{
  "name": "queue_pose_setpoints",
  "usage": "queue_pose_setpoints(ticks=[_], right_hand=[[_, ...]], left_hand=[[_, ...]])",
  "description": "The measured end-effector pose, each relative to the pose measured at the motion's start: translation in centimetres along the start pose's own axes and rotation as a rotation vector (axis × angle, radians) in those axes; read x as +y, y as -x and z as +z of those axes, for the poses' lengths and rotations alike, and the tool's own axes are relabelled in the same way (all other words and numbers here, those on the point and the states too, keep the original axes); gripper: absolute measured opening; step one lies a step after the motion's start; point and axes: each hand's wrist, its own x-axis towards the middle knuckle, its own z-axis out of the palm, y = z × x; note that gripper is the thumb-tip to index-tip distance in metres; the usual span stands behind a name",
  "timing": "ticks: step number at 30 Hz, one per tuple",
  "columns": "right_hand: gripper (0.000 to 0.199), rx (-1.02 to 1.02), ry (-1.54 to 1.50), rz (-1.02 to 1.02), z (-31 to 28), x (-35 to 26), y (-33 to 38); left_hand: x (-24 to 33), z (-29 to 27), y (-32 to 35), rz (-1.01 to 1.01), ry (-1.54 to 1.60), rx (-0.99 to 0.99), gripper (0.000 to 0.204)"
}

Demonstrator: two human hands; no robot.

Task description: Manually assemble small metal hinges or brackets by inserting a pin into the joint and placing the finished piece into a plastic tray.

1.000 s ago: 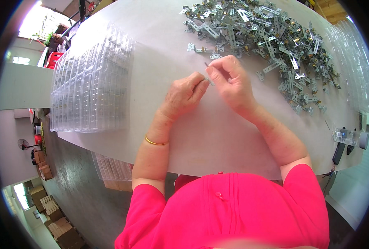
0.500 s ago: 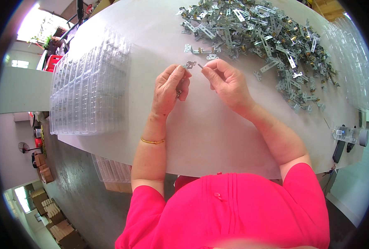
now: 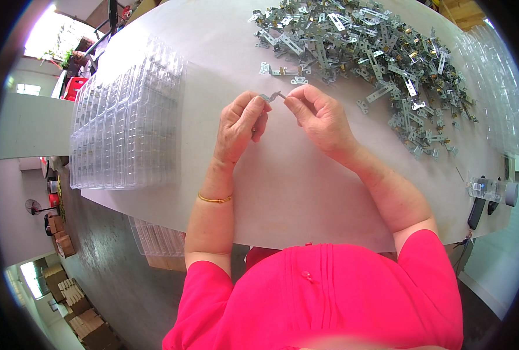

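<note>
Left hand (image 3: 239, 125): fingers closed; small metal part (image 3: 271, 98) pinched at fingertips, jutting rightward.
Right hand (image 3: 322, 119): fingers closed; thin dark rod (image 3: 281, 95) pinched, angled up-left.
Rod tip: seen at part's right end; contact unclear.

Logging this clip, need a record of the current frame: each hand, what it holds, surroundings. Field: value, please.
left hand: fingers pinch a small metal piece
right hand: fingers pinch a thin dark rod
rod tip: right by the metal piece; contact can't be told
pile of metal brackets: far right of the table
loose bracket: beyond the hands, left of the pile
stacked clear trays: left side of the table
clear bottle: near the right edge
wrist: gold-coloured bangle, left arm
</note>
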Motion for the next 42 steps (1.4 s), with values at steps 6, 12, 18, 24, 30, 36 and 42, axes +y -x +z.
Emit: queue_pose_setpoints(ticks=[6, 12, 18, 24, 30, 36, 42], right_hand=[[0.015, -0.047, -0.025, 0.070, -0.2, -0.5, -0.1], [0.018, -0.202, -0.455, 0.338, -1.2, -0.1, -0.8], [0.018, -0.307, -0.192, 0.277, -1.6, -0.2, -1.1], [0.010, -0.020, -0.332, -0.070, -0.8, 0.6, -1.2], [0.010, -0.113, -0.330, 0.081, -0.8, 0.0, -1.0], [0.011, -0.084, -0.239, 0.078, -1.3, -0.1, -1.1], [0.010, -0.020, -0.294, 0.053, -1.7, -0.4, -1.5]], left_hand=[[0.6, 0.7, 0.3, 0.009, -0.147, -0.041, 0.023], [-0.2, 0.5, 0.2, 0.100, -0.325, -0.037, 0.019], [0.3, 1.5, 0.5, 0.259, -0.481, -0.089, 0.013], [0.0, 1.9, 0.5, 0.357, -0.580, -0.096, 0.010], [-0.6, 1.5, 0.3, 0.320, -0.557, 0.063, 0.009], [0.0, 1.5, 0.4, 0.338, -0.439, -0.062, 0.016], [0.2, 0.4, 0.3, -0.065, 0.068, -0.317, 0.042]])
